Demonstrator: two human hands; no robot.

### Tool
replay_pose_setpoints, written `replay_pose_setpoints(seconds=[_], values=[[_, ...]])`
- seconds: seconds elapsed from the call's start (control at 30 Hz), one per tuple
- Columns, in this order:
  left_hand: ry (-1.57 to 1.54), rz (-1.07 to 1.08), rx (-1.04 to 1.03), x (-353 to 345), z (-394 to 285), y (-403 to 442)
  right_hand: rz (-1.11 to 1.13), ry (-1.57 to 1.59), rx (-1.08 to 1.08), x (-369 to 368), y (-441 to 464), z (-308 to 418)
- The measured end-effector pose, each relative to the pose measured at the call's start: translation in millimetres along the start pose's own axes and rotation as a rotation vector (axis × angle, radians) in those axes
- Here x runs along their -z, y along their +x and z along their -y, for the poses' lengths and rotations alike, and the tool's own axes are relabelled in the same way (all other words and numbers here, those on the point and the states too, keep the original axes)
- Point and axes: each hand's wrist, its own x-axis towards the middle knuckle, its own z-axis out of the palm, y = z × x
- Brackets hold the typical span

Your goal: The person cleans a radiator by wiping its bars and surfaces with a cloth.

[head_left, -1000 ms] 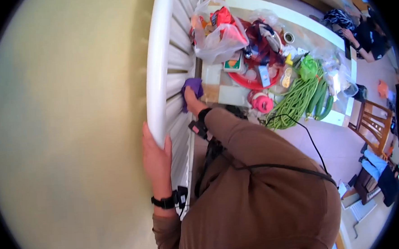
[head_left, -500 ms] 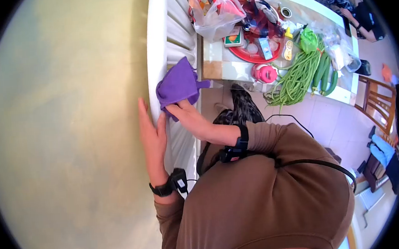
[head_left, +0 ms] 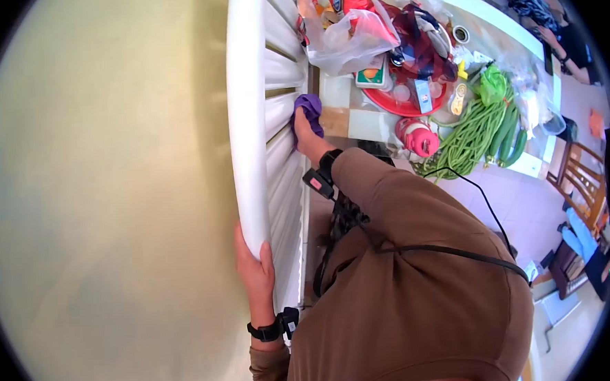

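A white radiator [head_left: 248, 124] with vertical fins runs along the pale wall. My left hand [head_left: 255, 265] grips its top rail near the lower end, thumb on one side and fingers on the wall side. Farther up, my right hand [head_left: 306, 134] presses a purple cloth [head_left: 309, 107] against the fins, low on the side that faces the table. Part of the cloth and most of the right fingers are hidden. Both wrists wear black straps with small boxes.
Beside the radiator a table [head_left: 370, 126] bears a plastic bag [head_left: 349, 47], a red tray [head_left: 383, 103], a pink-lidded jar [head_left: 419, 139], long green beans [head_left: 464, 137] and cucumbers [head_left: 505, 135]. A wooden chair [head_left: 580, 176] and another person's arm [head_left: 556, 46] are at the right.
The purple cloth, spread near the top rail half a second ago, is now bunched lower among the fins with my right hand. My left hand has closed round the rail.
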Motion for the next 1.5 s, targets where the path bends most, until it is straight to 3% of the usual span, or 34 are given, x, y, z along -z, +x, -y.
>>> replay_pose_setpoints(seconds=[0.03, 0.07, 0.17, 0.27, 0.4, 0.5, 0.6, 0.73, 1.03, 1.13, 1.33, 1.37, 1.47, 1.5], values=[[-0.009, -0.009, 0.006, 0.1, -0.5, 0.5, 0.001, -0.024, -0.052, 3.5, 5.5, 9.4], [0.001, 0.011, 0.023, 1.6, -1.6, 0.0, 0.125, -0.025, 0.035, 6.2, 9.1, 12.5], [0.006, 0.020, 0.042, 5.3, -9.6, -0.5, 0.059, -0.088, 0.077, 0.3, -5.2, 21.2], [0.019, -0.006, 0.011, 2.9, -2.7, 0.1, 0.206, 0.092, 0.183, -5.4, -17.9, 22.7], [0.020, -0.040, -0.043, 2.7, -2.2, -2.8, 0.148, -0.280, 0.514, -33.7, -185.9, 39.8], [-0.015, -0.045, -0.041, 1.7, -2.1, -2.4, 0.339, -0.414, 0.652, -28.9, -240.6, 26.7], [-0.024, -0.062, -0.102, 0.4, 0.8, -1.0, 0.365, -0.495, 0.696, -34.2, -273.8, 31.1], [0.082, -0.058, -0.125, 4.1, -3.0, -2.4, 0.272, -0.530, 0.843, -42.3, -251.9, 28.3], [0.091, 0.051, 0.052, 1.2, 4.7, -1.8, -0.048, -0.306, 0.323, -59.1, -93.3, 86.6], [0.088, 0.030, 0.058, -1.2, 7.0, -1.4, -0.019, -0.185, 0.137, -49.4, -49.2, 92.8], [0.047, 0.033, 0.086, 0.5, 0.5, -2.7, -0.026, -0.048, 0.097, -45.0, -15.5, 107.6], [0.045, 0.043, 0.099, 1.9, -3.2, -1.5, 0.120, 0.006, 0.162, -45.1, -7.2, 107.4], [0.070, 0.037, 0.093, 4.6, -8.2, -1.0, 0.030, -0.025, 0.109, -39.3, 2.5, 100.9], [0.084, 0.014, 0.072, 3.9, -9.4, -2.4, 0.001, -0.127, 0.261, -31.8, -4.7, 87.0]])
